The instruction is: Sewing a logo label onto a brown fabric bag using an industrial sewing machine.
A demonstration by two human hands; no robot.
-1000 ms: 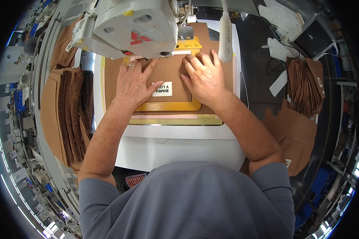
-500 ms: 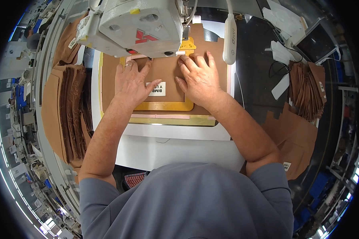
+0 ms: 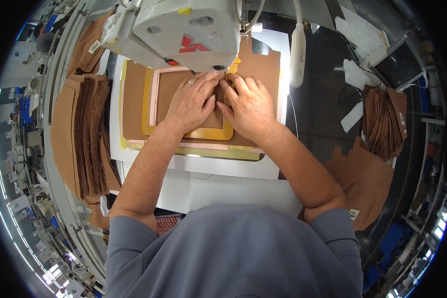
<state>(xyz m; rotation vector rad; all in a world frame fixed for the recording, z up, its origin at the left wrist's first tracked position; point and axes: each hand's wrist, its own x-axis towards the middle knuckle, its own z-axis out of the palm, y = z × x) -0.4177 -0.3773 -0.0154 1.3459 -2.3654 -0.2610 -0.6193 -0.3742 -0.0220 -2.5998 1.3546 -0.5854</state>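
My left hand (image 3: pixel 193 100) lies palm down on brown fabric inside a yellow frame, fingers stretched forward and close together. Beside it, my right hand (image 3: pixel 250 102) rests on the same work, fingers slightly bent, thumb tip close to the left thumb. Both are near the yellow frame (image 3: pixel 211 133), which is lined with a pale pink strip and lies on a larger brown fabric panel (image 3: pixel 263 74). Beneath that is a white board (image 3: pixel 223 166) edged with yellow-green tape. The fingertips reach close under the sewing machine head (image 3: pixel 186 37), which hides the needle area.
A stack of brown fabric pieces (image 3: pixel 79 139) stands at the left. On the right are a fanned bundle of brown pieces (image 3: pixel 382 119) and loose brown panels (image 3: pixel 365 181). A white lamp (image 3: pixel 297 54) hangs near the machine; a screen (image 3: pixel 400 59) stands at far right.
My left hand has slid right, toward my right hand, and its fingers have come together. A white label beside it no longer shows. The frame and board are turned slightly and sit a little further left.
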